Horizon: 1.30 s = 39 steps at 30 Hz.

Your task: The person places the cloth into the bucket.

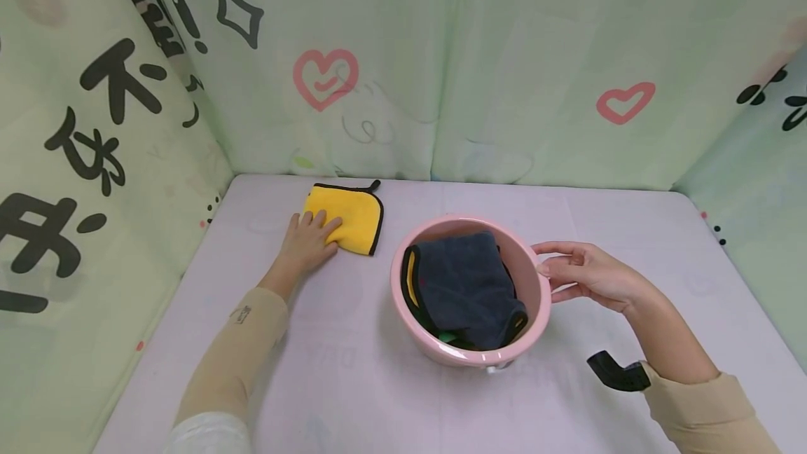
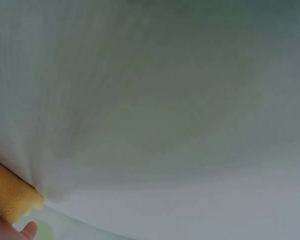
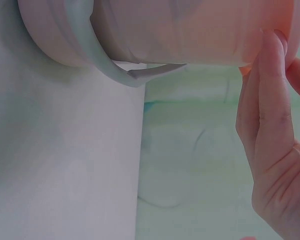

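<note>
A yellow cloth (image 1: 354, 223) with black edging and a small black loop lies flat at the back left of the table. My left hand (image 1: 305, 244) rests on its left part with fingers spread; in the left wrist view only the cloth (image 2: 10, 192) and a bit of the hand (image 2: 2, 231) show in the corner. A pink bucket (image 1: 410, 321) stands upright right of centre. Inside it lies a folded dark grey cloth (image 1: 466, 286) with black and yellow edging. My right hand (image 1: 586, 275) holds the bucket's right rim, thumb at the rim and fingers against the outer wall (image 3: 215, 35).
The table (image 1: 340, 384) has a pale lilac cover. Light green printed curtains (image 1: 391, 54) enclose the back and both sides. A pale bucket handle (image 3: 110, 72) hangs low around the bucket. A black piece (image 1: 618, 373) sticks out from the right sleeve.
</note>
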Tool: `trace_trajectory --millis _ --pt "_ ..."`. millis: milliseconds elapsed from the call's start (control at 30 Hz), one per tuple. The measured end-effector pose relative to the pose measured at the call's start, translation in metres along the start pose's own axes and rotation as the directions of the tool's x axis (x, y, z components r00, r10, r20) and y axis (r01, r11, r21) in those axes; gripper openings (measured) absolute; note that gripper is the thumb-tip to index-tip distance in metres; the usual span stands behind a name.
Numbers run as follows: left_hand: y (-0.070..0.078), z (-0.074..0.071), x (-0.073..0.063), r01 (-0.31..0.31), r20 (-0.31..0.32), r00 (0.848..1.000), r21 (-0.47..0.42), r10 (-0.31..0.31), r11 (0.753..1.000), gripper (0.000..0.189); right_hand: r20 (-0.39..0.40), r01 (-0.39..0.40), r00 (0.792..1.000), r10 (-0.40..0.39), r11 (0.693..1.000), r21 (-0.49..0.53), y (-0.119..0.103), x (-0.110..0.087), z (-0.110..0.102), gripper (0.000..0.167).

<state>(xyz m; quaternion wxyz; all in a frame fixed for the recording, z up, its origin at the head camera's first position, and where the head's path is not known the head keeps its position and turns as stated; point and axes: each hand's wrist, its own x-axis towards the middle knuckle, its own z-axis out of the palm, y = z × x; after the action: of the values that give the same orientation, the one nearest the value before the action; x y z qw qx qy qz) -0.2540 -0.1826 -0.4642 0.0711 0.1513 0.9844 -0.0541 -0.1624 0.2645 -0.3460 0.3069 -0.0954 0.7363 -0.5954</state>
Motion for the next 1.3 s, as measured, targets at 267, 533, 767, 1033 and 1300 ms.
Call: trace_trajectory --millis 267,533,767,1033,1300 --pt "0.003 -0.001 0.003 -0.016 -0.085 0.996 0.034 0.019 0.999 0.044 0.003 0.003 1.000 -0.003 1.000 0.002 0.000 0.000 -0.001 0.025" --pt "0.007 -0.001 0.003 -0.005 -0.145 0.989 0.055 0.013 0.998 0.039 -0.018 -0.010 1.000 0.010 1.000 -0.017 -0.001 0.000 0.001 0.029" --pt "0.010 0.000 0.002 0.007 -0.201 0.980 0.094 0.012 0.996 0.038 -0.019 -0.009 1.000 0.009 1.000 -0.015 0.000 0.000 0.000 0.026" --pt "0.011 -0.003 0.003 0.003 -0.290 0.957 0.100 0.026 0.995 0.036 -0.028 -0.012 1.000 0.011 1.000 -0.018 0.001 0.000 0.001 0.028" --pt "0.009 -0.014 0.003 -0.022 -0.464 0.883 0.108 0.070 0.994 0.031 -0.035 -0.017 0.999 0.016 0.999 -0.028 0.001 0.001 0.001 0.031"
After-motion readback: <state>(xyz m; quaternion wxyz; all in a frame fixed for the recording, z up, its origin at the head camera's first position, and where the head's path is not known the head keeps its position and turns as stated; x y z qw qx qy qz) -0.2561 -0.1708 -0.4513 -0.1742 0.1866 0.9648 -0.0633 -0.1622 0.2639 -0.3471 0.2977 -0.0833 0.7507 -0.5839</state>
